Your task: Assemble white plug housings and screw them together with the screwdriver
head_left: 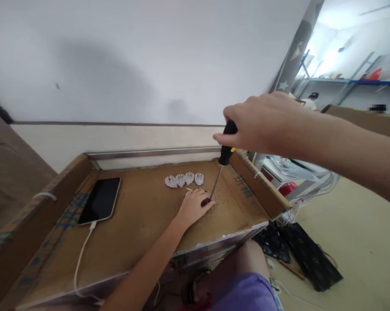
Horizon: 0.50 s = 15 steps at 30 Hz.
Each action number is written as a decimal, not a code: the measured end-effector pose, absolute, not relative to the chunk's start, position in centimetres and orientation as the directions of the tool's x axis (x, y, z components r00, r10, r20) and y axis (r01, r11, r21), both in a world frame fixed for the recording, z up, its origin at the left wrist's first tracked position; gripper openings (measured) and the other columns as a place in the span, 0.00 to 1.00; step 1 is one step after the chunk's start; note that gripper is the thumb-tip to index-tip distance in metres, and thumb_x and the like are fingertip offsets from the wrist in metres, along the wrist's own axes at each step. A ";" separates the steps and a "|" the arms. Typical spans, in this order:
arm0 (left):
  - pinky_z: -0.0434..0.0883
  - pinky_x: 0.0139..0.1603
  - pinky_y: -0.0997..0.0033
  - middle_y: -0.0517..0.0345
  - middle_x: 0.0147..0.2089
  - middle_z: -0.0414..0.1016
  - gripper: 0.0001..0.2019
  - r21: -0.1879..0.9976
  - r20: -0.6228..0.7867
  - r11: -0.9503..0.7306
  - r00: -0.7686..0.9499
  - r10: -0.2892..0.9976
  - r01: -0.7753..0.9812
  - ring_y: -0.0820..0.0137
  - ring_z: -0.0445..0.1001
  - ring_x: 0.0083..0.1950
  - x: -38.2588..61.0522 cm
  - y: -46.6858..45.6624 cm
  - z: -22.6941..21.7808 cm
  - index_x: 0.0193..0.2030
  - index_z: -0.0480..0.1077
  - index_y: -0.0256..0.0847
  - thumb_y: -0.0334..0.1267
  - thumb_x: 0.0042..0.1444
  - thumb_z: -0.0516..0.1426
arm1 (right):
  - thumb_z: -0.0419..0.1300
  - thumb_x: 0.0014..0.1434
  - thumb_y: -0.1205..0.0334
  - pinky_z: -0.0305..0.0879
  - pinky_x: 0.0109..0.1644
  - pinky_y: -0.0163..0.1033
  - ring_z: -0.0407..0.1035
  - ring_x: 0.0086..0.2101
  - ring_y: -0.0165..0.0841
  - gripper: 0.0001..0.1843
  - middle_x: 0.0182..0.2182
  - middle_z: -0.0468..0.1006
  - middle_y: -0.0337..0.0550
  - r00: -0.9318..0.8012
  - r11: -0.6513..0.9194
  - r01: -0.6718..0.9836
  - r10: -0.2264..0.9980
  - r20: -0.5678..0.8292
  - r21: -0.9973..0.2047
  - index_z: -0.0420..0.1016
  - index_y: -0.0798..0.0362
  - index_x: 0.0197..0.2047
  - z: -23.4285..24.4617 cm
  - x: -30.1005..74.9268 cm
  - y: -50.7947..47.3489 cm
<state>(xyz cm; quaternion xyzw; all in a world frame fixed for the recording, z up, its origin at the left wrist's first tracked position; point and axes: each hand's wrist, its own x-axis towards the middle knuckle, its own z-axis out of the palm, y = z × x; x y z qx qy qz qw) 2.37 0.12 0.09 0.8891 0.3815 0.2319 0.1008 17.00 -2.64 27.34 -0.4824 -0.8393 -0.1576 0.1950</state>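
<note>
My right hand point(253, 119) is closed around the black handle of a screwdriver point(226, 152), above the right part of the cardboard-lined bench top point(143, 224). The screwdriver slants down to the left, and its tip ends at the fingers of my left hand point(195, 205). My left hand rests low on the cardboard, with thumb and fingers closed about a small dark reddish piece point(205, 201). That piece is mostly covered, so its kind does not show. Just beyond the hand, several clear plastic plug parts point(180, 179) with metal pins stand in a row.
A phone point(100, 201) lies at the left with a white cable point(80, 259) plugged in. Cardboard walls point(259, 185) edge the bench at both sides, and a white wall point(133, 56) rises behind. Black bags point(311, 255) lie on the floor at right.
</note>
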 end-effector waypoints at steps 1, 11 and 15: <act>0.62 0.43 0.65 0.58 0.35 0.73 0.11 0.355 0.338 -0.690 0.601 0.724 0.631 0.66 0.69 0.40 2.4 0.1 0.1 0.30 0.70 0.40 0.44 0.59 0.54 | 0.68 0.37 0.48 0.55 0.26 0.33 0.68 0.23 0.28 0.21 0.13 0.63 0.31 -0.479 0.499 0.864 0.777 0.410 0.063 0.63 0.53 0.17 27.5 17.0 -2.6; 0.61 0.43 0.64 0.58 0.34 0.73 0.09 0.348 0.341 -0.678 0.586 0.735 0.647 0.66 0.69 0.40 2.5 0.2 -0.2 0.30 0.70 0.40 0.41 0.57 0.55 | 0.70 0.37 0.51 0.52 0.24 0.33 0.61 0.18 0.24 0.21 0.09 0.54 0.28 -0.327 0.426 0.899 0.808 0.491 -0.103 0.62 0.52 0.16 27.4 16.7 -2.4; 0.62 0.43 0.65 0.58 0.34 0.73 0.08 0.353 0.340 -0.675 0.583 0.738 0.648 0.66 0.70 0.40 2.6 0.2 -0.3 0.31 0.71 0.40 0.40 0.57 0.56 | 0.60 0.50 0.49 0.52 0.25 0.31 0.62 0.18 0.20 0.17 0.13 0.62 0.27 -0.250 0.417 0.850 0.858 0.449 -0.322 0.68 0.53 0.20 28.2 17.5 -2.1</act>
